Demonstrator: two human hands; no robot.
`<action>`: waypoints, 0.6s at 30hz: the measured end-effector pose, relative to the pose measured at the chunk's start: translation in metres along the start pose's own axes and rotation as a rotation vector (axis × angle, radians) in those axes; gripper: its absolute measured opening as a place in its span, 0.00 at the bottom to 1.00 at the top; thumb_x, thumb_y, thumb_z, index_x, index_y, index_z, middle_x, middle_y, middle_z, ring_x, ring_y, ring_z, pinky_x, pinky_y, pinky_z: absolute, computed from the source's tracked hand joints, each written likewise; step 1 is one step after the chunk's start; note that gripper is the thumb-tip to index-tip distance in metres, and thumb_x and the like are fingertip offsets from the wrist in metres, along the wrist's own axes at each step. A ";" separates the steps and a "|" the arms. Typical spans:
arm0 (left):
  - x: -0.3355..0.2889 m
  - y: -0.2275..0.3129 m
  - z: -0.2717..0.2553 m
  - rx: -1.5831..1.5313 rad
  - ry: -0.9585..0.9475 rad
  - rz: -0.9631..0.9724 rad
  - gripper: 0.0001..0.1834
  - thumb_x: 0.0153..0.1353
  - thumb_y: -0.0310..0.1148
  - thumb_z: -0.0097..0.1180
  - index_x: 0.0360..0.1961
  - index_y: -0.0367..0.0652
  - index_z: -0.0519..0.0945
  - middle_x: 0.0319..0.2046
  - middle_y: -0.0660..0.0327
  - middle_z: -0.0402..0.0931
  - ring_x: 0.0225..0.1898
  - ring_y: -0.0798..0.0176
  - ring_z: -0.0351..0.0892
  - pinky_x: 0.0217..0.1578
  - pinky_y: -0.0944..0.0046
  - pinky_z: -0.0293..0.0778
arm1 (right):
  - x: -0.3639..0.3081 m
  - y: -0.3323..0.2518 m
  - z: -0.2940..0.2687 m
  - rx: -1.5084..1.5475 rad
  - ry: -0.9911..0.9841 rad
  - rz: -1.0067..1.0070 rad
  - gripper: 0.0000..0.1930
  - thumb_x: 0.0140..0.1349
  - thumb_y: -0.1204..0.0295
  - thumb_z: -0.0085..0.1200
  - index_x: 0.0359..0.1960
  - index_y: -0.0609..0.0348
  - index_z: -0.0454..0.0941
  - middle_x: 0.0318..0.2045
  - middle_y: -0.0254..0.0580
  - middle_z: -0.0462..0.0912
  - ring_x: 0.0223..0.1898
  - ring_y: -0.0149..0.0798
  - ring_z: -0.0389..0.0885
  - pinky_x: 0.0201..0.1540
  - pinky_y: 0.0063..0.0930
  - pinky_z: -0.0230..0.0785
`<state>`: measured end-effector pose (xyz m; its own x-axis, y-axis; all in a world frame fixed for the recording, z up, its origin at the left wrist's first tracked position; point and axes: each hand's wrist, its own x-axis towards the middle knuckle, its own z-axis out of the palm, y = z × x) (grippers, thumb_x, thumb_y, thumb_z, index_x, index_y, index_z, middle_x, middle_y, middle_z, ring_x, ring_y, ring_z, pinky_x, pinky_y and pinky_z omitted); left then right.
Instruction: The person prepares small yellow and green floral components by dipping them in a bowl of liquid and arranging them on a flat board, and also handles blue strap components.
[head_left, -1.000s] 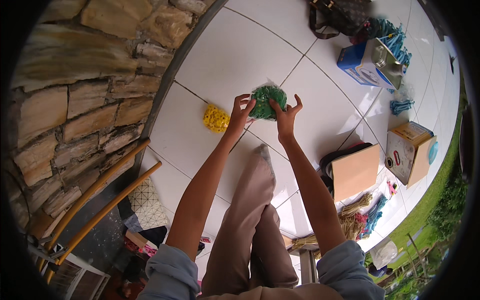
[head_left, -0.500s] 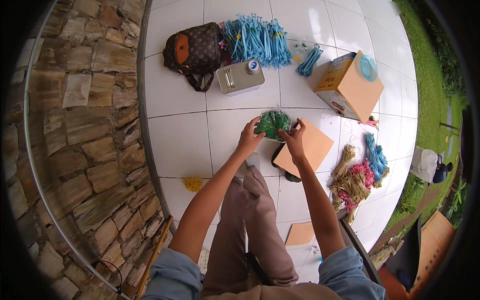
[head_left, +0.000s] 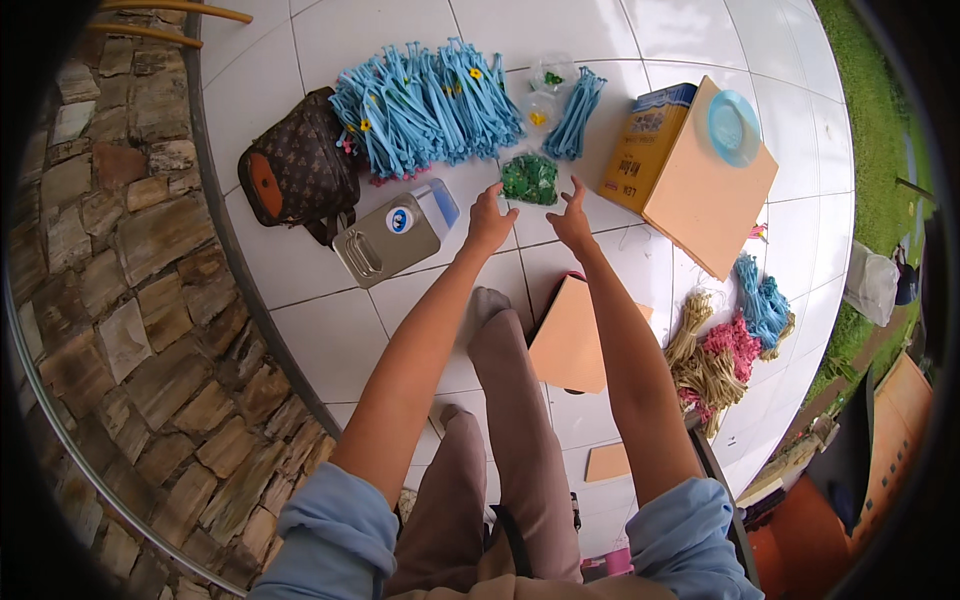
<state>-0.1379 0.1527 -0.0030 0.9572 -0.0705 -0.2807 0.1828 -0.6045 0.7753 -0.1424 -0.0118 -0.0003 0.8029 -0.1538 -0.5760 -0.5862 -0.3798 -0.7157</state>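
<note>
A clear bag of green pieces (head_left: 529, 179) rests on the white tiles ahead of me. On its near left side, my left hand (head_left: 490, 217) has thumb and fingers apart and holds nothing. My right hand (head_left: 572, 216), also open and bare, hovers at the bag's near right. Just beyond the bag lie a small clear bag with a yellow piece (head_left: 538, 116) and another with green bits (head_left: 553, 74). Beside them is a small bunch of light-blue strands (head_left: 577, 113).
A big row of blue bunches (head_left: 425, 110), a brown backpack (head_left: 300, 165) and a metal can (head_left: 395, 232) stand left. At right are a cardboard box (head_left: 712, 190) with a blue plate (head_left: 733, 128), and beige bundles (head_left: 697, 355). A tan board (head_left: 568, 340) lies near my foot.
The bag of green pieces has moved away from me onto the floor beside the small bags. Both hands have let go of it and spread apart. My view has shifted forward.
</note>
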 end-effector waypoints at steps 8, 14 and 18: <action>-0.024 0.038 -0.027 -0.361 -0.220 -0.168 0.14 0.60 0.29 0.49 0.48 0.41 0.70 0.38 0.57 0.76 0.39 0.63 0.77 0.42 0.66 0.72 | -0.054 0.082 -0.046 -0.150 -0.131 0.117 0.17 0.56 0.76 0.46 0.49 0.55 0.66 0.34 0.51 0.80 0.37 0.52 0.78 0.41 0.38 0.70; -0.151 0.038 -0.068 -0.297 -0.128 -0.285 0.10 0.63 0.29 0.44 0.45 0.45 0.72 0.32 0.59 0.78 0.33 0.64 0.79 0.38 0.65 0.73 | -0.247 0.200 -0.135 -0.426 -0.150 0.188 0.16 0.54 0.79 0.44 0.46 0.57 0.68 0.23 0.45 0.79 0.22 0.37 0.79 0.27 0.29 0.72; -0.266 0.027 -0.092 0.017 -0.188 -0.323 0.09 0.58 0.31 0.48 0.41 0.46 0.73 0.32 0.58 0.78 0.33 0.57 0.78 0.35 0.60 0.73 | -0.371 0.259 -0.196 -0.281 -0.089 0.496 0.17 0.50 0.75 0.53 0.44 0.56 0.66 0.19 0.52 0.78 0.22 0.46 0.80 0.25 0.37 0.72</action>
<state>-0.3672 0.2283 0.1448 0.7928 -0.0171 -0.6092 0.4633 -0.6325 0.6207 -0.5702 -0.2322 0.1057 0.4201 -0.3027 -0.8555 -0.8291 -0.5113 -0.2262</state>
